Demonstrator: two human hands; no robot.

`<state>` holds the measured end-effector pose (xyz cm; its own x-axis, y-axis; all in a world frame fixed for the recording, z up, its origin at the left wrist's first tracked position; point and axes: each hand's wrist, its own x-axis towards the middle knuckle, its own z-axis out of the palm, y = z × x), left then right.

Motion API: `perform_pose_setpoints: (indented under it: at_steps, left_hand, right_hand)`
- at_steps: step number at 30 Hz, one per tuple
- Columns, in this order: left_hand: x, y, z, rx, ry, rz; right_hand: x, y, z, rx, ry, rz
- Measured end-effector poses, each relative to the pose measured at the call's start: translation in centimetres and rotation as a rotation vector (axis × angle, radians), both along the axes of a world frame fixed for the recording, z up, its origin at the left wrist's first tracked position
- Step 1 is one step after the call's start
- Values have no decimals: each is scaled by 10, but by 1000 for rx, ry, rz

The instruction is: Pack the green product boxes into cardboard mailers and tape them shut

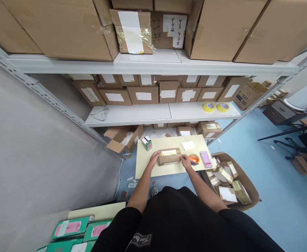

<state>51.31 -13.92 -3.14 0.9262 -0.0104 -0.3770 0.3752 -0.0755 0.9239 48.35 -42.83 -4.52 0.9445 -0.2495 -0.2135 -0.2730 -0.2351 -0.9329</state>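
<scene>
A small brown cardboard box (169,159) with shiny tape and a white strip along its top lies on the pale yellow table (145,169). My left hand (153,159) grips its left end. At the right end, the fingers of my right hand (185,161) are closed on the box's edge; any bit of tape between them is too small to make out. Just right of that hand lies an orange tape dispenser (194,160). White paper (188,145) rests behind the box, and a small green-and-white box (146,143) stands at the table's back left.
A large open carton (251,201) full of taped boxes stands at the table's right. Metal shelving (153,66) with cartons rises ahead, bearing two yellow tape rolls (209,106). An open carton (116,138) sits at left. Green-and-pink packages (71,227) lie beside me at lower left.
</scene>
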Motion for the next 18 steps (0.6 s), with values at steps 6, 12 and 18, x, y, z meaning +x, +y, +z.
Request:
perform_pose_setpoints:
  at_steps: [6, 12, 18]
  left_hand:
    - [-12, -6, -5, 73, -105, 30]
    - [-9, -18, -7, 154, -150, 67]
    - [-8, -20, -6, 140, -214, 66]
  right_hand:
    - [8, 9, -6, -176, 98, -157]
    - [17, 17, -2, -290, 183, -127]
    - [14, 24, -4, -161, 193, -144]
